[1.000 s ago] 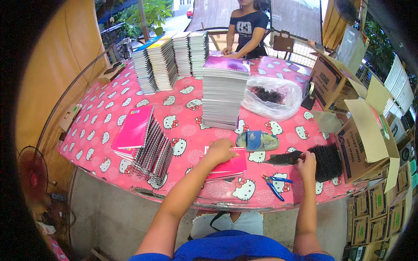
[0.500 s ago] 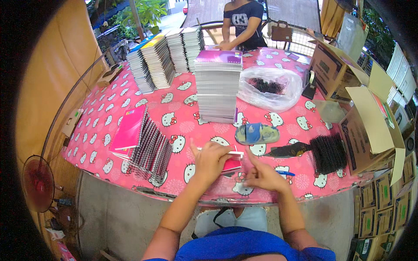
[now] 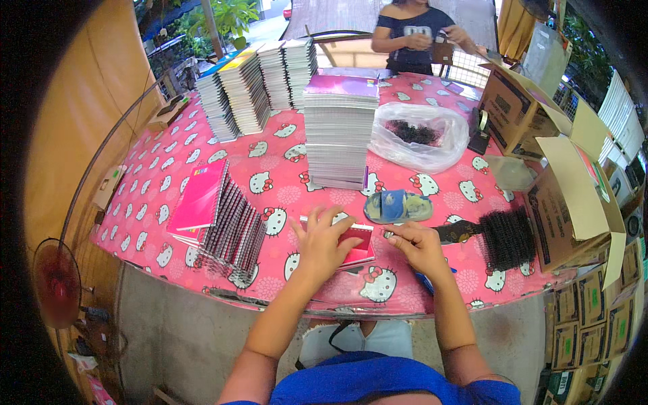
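Observation:
My left hand point(image 3: 322, 241) lies with spread fingers on a small red notebook point(image 3: 360, 244) near the table's front edge. To its right, my right hand point(image 3: 420, 248) is closed in a pinch, fingertips just off the notebook's right end. A small dark tip shows at those fingertips, too small to name. Partly hidden by my right wrist, a blue pen point(image 3: 425, 282) lies on the table. Beyond the hands rests a blue, yellow-stained slide sandal point(image 3: 398, 206). Black spiral coils point(image 3: 507, 237) lie bunched on the right, with a dark flat strip point(image 3: 460, 231) beside them.
Pink spiral notebooks point(image 3: 199, 196) stand piled at left. A tall notebook stack point(image 3: 341, 142) rises mid-table, more stacks point(image 3: 246, 88) behind. A plastic bag point(image 3: 422, 158) holds black coils. Cardboard boxes point(image 3: 563, 216) and a tape dispenser point(image 3: 480, 135) line the right. Another person point(image 3: 418, 40) stands across.
My left fingers have spread flat over the notebook. My right hand has gone from spread fingers to a pinch and moved up slightly. The person across has shifted right, hands raised.

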